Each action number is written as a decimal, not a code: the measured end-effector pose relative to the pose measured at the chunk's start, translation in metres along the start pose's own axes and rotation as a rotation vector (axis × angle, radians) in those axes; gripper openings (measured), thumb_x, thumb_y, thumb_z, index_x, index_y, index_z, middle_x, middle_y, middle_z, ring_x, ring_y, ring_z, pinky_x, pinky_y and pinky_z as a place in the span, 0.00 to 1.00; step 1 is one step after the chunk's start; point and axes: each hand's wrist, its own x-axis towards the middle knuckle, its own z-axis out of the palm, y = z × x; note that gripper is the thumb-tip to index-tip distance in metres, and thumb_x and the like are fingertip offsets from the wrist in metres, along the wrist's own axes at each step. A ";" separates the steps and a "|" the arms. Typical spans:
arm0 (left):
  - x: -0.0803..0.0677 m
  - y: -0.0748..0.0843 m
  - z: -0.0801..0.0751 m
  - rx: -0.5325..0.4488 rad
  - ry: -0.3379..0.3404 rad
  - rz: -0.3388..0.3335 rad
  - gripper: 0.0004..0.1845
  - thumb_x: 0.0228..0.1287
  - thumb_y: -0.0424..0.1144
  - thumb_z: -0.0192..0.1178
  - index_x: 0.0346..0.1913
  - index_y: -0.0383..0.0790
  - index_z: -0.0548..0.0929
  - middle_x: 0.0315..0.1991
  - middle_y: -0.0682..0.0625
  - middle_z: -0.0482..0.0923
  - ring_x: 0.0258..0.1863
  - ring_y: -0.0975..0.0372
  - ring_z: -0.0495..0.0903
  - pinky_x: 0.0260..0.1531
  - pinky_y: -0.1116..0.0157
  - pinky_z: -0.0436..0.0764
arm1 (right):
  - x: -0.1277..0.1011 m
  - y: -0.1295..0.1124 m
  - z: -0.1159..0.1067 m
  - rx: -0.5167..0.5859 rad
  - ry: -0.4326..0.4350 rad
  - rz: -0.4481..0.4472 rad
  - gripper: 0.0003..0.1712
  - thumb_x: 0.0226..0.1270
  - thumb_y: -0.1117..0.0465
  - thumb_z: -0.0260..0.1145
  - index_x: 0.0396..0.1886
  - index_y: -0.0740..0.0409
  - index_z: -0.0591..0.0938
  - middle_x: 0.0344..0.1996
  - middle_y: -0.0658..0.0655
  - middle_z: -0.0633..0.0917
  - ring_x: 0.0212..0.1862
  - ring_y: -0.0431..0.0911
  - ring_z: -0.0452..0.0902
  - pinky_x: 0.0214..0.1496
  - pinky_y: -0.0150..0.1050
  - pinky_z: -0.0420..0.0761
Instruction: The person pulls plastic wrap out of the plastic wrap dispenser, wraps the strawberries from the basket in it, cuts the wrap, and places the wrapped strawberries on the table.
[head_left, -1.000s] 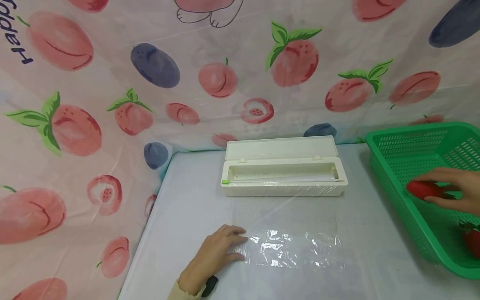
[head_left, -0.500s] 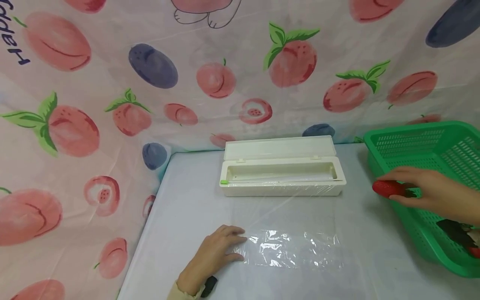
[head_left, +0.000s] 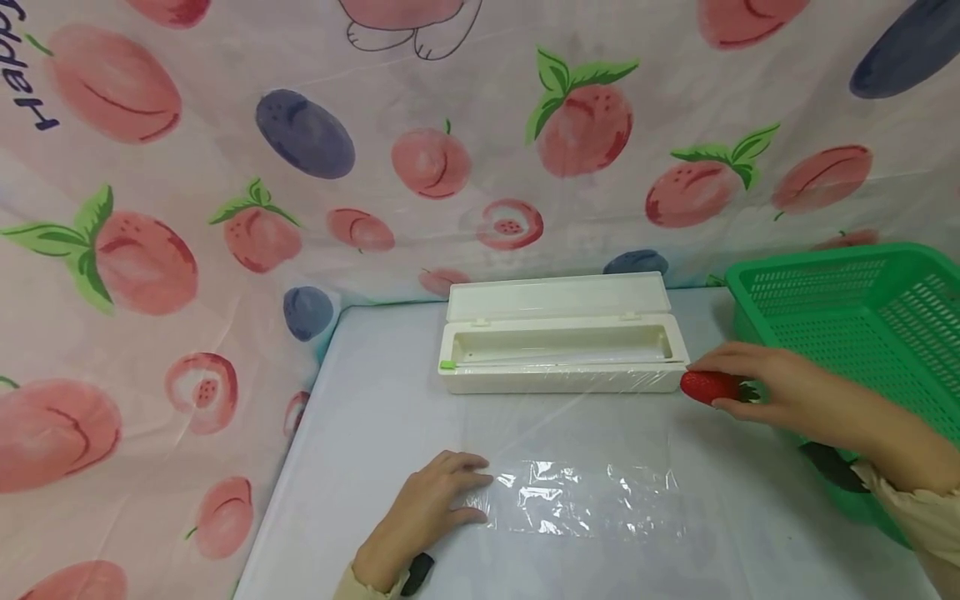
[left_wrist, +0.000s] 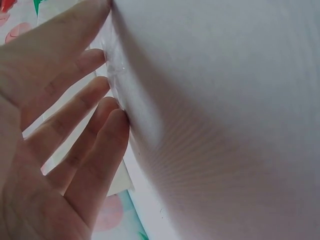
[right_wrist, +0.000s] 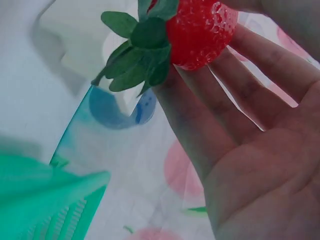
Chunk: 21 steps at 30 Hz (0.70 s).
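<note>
My right hand [head_left: 795, 396] pinches a red strawberry [head_left: 707, 387] between thumb and fingers, just right of the white box's corner. In the right wrist view the strawberry [right_wrist: 200, 37] shows its green leaves, and the fingers lie along its side. My left hand [head_left: 427, 508] rests with relaxed, spread fingers on the left edge of a sheet of clear plastic wrap [head_left: 555, 500]. The left wrist view has this hand's [left_wrist: 65, 115] fingertips touching the film against the table. From the front of a white cling film box [head_left: 562, 381], lid raised, the film runs forward over the table.
A green plastic basket [head_left: 817, 260] stands at the right, partly behind my right arm. A green slider [head_left: 447, 365] sits at the left end of the box's front edge. A fruit-printed cloth [head_left: 450, 83] hangs behind and left of the white table [head_left: 360, 400].
My right hand has carried the strawberry left, out of the green basket and over the table beside the box. The left hand has stayed on the film.
</note>
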 end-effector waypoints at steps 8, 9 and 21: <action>0.001 0.001 -0.001 0.004 -0.003 -0.007 0.24 0.52 0.55 0.73 0.52 0.50 0.88 0.58 0.59 0.79 0.58 0.63 0.75 0.46 0.61 0.83 | 0.019 -0.022 0.017 0.114 -0.027 -0.051 0.26 0.53 0.68 0.77 0.54 0.54 0.83 0.48 0.48 0.83 0.43 0.34 0.75 0.37 0.29 0.81; 0.001 0.001 0.000 0.004 -0.004 -0.008 0.24 0.52 0.55 0.73 0.52 0.50 0.88 0.58 0.59 0.79 0.58 0.63 0.75 0.47 0.61 0.83 | 0.021 -0.024 0.019 0.121 -0.030 -0.063 0.26 0.54 0.68 0.77 0.54 0.54 0.83 0.48 0.48 0.83 0.43 0.35 0.75 0.37 0.29 0.81; 0.001 0.002 -0.001 -0.003 -0.011 -0.018 0.24 0.52 0.54 0.73 0.51 0.50 0.88 0.57 0.59 0.79 0.58 0.63 0.76 0.47 0.60 0.83 | 0.040 -0.050 0.051 0.214 -0.104 -0.122 0.22 0.59 0.66 0.74 0.54 0.52 0.83 0.47 0.45 0.82 0.45 0.38 0.75 0.44 0.32 0.82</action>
